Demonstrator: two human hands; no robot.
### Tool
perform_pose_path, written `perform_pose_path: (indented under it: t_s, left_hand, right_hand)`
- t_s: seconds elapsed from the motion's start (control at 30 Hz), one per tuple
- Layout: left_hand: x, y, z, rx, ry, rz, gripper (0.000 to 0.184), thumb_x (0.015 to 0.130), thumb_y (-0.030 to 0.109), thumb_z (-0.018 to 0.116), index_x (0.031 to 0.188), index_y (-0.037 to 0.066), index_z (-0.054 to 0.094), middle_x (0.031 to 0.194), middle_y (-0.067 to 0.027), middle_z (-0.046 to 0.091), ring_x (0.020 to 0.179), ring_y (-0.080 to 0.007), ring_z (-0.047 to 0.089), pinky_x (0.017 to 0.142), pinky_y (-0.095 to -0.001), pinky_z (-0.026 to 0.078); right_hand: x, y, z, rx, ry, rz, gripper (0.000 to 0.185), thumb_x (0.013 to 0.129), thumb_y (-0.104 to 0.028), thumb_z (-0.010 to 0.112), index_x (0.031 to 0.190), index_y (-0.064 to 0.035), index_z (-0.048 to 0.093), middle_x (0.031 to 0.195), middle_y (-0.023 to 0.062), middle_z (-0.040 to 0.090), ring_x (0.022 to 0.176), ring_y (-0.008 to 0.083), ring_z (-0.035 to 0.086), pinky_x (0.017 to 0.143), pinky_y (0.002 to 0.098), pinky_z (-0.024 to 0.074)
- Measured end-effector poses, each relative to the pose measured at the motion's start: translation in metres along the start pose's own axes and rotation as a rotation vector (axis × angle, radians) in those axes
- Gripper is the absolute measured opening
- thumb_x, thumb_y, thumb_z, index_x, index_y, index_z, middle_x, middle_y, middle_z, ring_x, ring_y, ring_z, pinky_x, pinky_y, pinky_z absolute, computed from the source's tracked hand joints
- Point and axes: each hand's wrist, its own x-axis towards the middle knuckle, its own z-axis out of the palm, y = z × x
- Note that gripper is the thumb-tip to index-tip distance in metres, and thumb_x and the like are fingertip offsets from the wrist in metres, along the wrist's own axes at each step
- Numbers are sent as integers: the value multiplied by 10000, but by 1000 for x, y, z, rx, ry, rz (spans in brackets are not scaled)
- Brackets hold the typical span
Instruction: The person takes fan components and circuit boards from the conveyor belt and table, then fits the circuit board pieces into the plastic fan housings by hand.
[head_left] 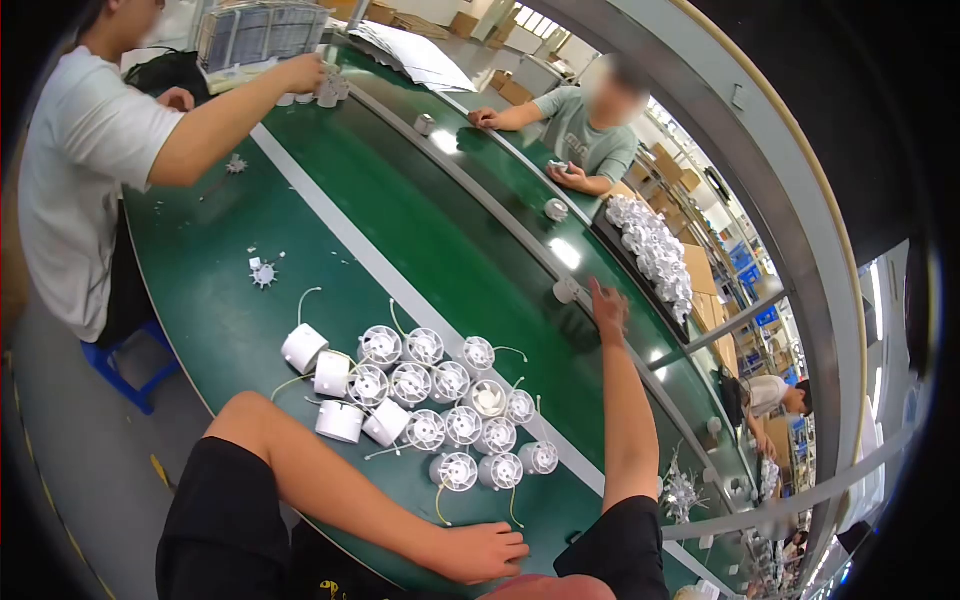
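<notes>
My left hand [480, 552] lies on the green table near its front edge, fingers loosely apart and holding nothing visible. My right hand [610, 306] is stretched out over the conveyor's far side, slightly blurred, with its fingers apart. Just left of those fingers stands a white cylindrical part [566, 291], and a small gap seems to separate them. Between my arms is a cluster of white cylindrical fan housings [410, 384], several with thin pale wires. Most show spoked ends upward; a few lie on their sides [304, 348]. One housing [488, 398] shows white blades inside.
A green conveyor belt [400, 210] runs diagonally past the table, carrying other white parts [556, 210]. Across it, a person [590, 130] sits by a tray heaped with white parts [650, 250]. Another person [110, 130] reaches over at left. White star-shaped scraps [263, 274] lie on the table.
</notes>
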Motion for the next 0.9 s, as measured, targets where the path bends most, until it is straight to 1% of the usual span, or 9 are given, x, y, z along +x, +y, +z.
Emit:
perform_pose_path:
  t_s: [0.03, 0.1, 0.27, 0.47, 0.53, 0.63, 0.73, 0.87, 0.9]
  left_hand:
    - [0, 0, 2, 14, 13, 8, 233, 832, 223, 663, 1022, 95, 625, 1054, -91, 545, 1041, -251, 536, 868, -375, 426]
    - [2, 2, 4, 15, 16, 11, 228, 830, 222, 661, 1012, 90, 625, 1053, -96, 545, 1038, -254, 538, 866, -374, 426]
    - [-2, -1, -1, -28, 59, 1, 200, 824, 212, 660, 969, 79, 624, 1064, -109, 559, 1027, -263, 549, 867, -375, 429]
    - [0, 2, 0, -8, -15, -16, 228, 808, 223, 678, 983, 84, 632, 1066, -90, 560, 1030, -254, 547, 870, -374, 427]
    - [1, 3, -1, -20, -7, 0, 225, 811, 228, 679, 980, 84, 641, 1058, -87, 561, 1023, -251, 545, 860, -371, 426]
    - [1, 3, -7, -13, 4, 8, 221, 815, 238, 680, 972, 84, 658, 1041, -82, 562, 1008, -245, 541, 842, -365, 424]
    - [3, 4, -16, -63, -123, -66, 295, 802, 228, 726, 1054, 92, 656, 1109, -75, 577, 1030, -255, 553, 880, -371, 431]
    - [5, 4, -25, -108, -149, -66, 301, 793, 182, 743, 1066, 91, 653, 1134, -72, 577, 1076, -258, 557, 915, -376, 438]
    - [5, 5, -28, -129, -179, -39, 301, 793, 182, 743, 1066, 91, 653, 1134, -72, 577, 1076, -258, 557, 915, -376, 438]
  right_hand:
    - [-2, -29, 1, 6, -9, -1, 994, 860, -769, 578, 1458, 23, 526, 1549, 276, 453, 1446, 462, 380, 1206, 539, 284]
    - [-5, -70, 4, -186, -260, 30, 931, 850, -787, 544, 1359, -12, 634, 1518, 253, 499, 1467, 426, 381, 1181, 578, 292]
    - [30, -57, 54, -244, -169, -52, 907, 819, -782, 574, 1345, -47, 651, 1494, 263, 520, 1441, 451, 412, 1178, 576, 303]
    - [-11, -46, 12, -204, -170, 40, 860, 819, -716, 597, 1357, -48, 639, 1462, 247, 556, 1387, 466, 473, 1130, 568, 381]
    - [-16, -21, 0, -224, -175, 94, 859, 812, -700, 607, 1377, -53, 627, 1452, 242, 565, 1377, 468, 482, 1118, 559, 400]
    - [-3, 32, 2, -212, -163, -94, 815, 805, -683, 642, 1364, -90, 627, 1320, 240, 658, 1300, 432, 571, 1066, 512, 463]
    - [-42, 46, -17, -145, -98, -85, 789, 808, -677, 659, 1324, -80, 633, 1215, 249, 702, 1228, 412, 626, 1012, 492, 507]
    - [-88, 85, -22, -107, 52, -185, 751, 794, -689, 684, 1232, -80, 662, 1198, 218, 709, 1143, 418, 662, 937, 509, 537]
    - [-105, 92, -27, -99, 7, -179, 730, 795, -669, 699, 1224, -79, 663, 1216, 209, 703, 1137, 409, 664, 925, 499, 540]
